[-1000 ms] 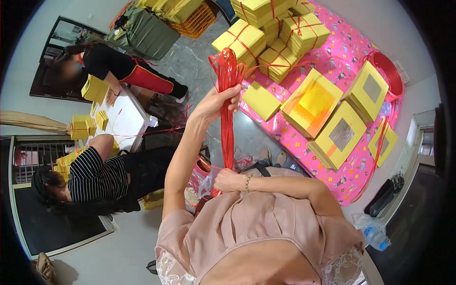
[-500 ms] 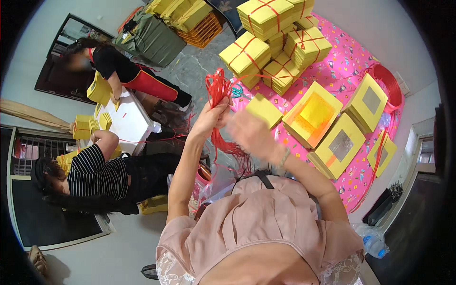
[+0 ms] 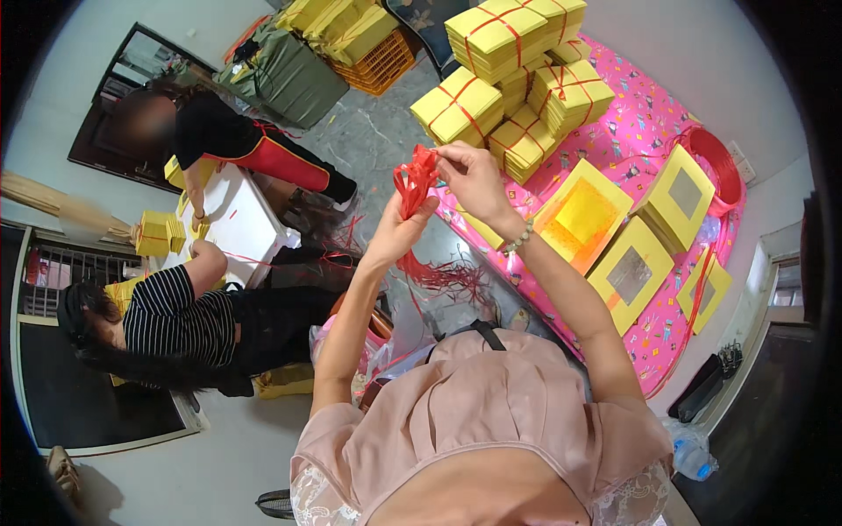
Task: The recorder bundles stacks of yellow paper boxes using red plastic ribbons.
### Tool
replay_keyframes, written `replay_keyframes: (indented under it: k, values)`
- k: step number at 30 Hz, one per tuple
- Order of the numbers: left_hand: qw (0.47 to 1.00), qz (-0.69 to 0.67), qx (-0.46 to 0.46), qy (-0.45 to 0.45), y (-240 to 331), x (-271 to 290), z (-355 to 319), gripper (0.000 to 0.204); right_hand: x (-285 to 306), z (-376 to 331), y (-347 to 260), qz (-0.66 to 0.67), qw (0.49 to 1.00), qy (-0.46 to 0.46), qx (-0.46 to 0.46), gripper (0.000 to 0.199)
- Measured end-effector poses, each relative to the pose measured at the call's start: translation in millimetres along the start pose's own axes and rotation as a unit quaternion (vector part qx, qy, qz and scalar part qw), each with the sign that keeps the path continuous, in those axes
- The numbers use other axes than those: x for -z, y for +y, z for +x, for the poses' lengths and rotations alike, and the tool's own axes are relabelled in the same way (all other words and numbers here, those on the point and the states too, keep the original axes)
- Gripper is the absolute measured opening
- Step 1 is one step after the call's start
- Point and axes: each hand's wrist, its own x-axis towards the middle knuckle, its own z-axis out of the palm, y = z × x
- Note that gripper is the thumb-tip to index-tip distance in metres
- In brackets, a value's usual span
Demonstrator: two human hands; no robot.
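Above the centre of the frame, the left hand clamps the red ribbon bundle below its loops, apparently keeping the strands gathered, while the right hand pinches its upper edge.

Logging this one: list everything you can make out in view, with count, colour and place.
Red ribbon bundle: one, red, centre, in both hands.
Tied paper stacks: at least five, yellow with red ties, upper right.
Grey-panelled paper pieces: three, yellow, right.
Orange-printed pile: one, yellow and orange, right.
Patterned cover: one, pink, under these papers.
Round coil: one, red, far right.
Table: one, white, left.
Co-workers: two, mostly dark clothing, by the table.
Crate: one, orange, top.
Covered heap: one, green, beside the crate.
Bottle: one, clear and blue, lower right.
Bracelet: one, greenish, right wrist.
Left hand: one, bare, gripping the bundle.
Right hand: one, bare, pinching the bundle's top.
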Motion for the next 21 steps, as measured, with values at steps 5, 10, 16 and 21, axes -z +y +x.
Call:
replay_keyframes:
  k: [5,10,16,21]
  values:
    - [0.999,0.018,-0.045,-0.019,-14.0,-2.0,4.0,0.015,-8.7,-2.8,0.3,0.065,0.997,-0.034,-0.005,0.016]
    - [0.999,-0.007,-0.034,0.004,-34.0,1.1,10.4,0.017,-5.7,-4.0,-5.1,0.03,0.999,-0.038,-0.025,0.018]
    - [0.953,-0.159,-0.192,0.172,13.2,25.8,2.2,0.034,-25.6,-18.0,11.7,0.07,0.994,-0.063,0.052,0.048]
    - [0.895,-0.403,-0.189,0.041,83.1,45.5,-22.1,0.035,-59.2,-62.5,-1.4,0.094,0.972,-0.183,0.119,0.044]
